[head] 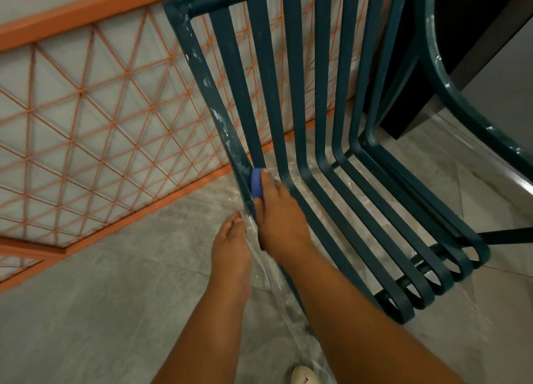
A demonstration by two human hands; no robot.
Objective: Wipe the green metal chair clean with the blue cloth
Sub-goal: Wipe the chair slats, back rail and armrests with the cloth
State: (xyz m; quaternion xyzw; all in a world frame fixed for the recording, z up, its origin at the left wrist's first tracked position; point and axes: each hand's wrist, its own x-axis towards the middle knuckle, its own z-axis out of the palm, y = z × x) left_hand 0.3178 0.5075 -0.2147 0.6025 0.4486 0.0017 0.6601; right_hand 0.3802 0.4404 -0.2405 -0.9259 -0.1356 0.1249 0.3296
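The green metal chair [323, 100] fills the upper right, with long slats curving from back to seat and white dust specks along its left frame bar. My right hand [277, 222] grips the folded blue cloth [256, 186] and presses it against the lower part of that left frame bar, where back meets seat. My left hand [230, 245] is just left of it, fingers together, touching the clear plastic sheet [268, 271] that hangs from the chair's edge. Whether it pinches the sheet is hidden.
An orange metal lattice railing [86, 118] runs along the left behind the chair. Grey tiled floor [101, 311] lies below. A dark cabinet [476, 37] stands at the upper right. A white shoe [304, 375] shows at the bottom edge.
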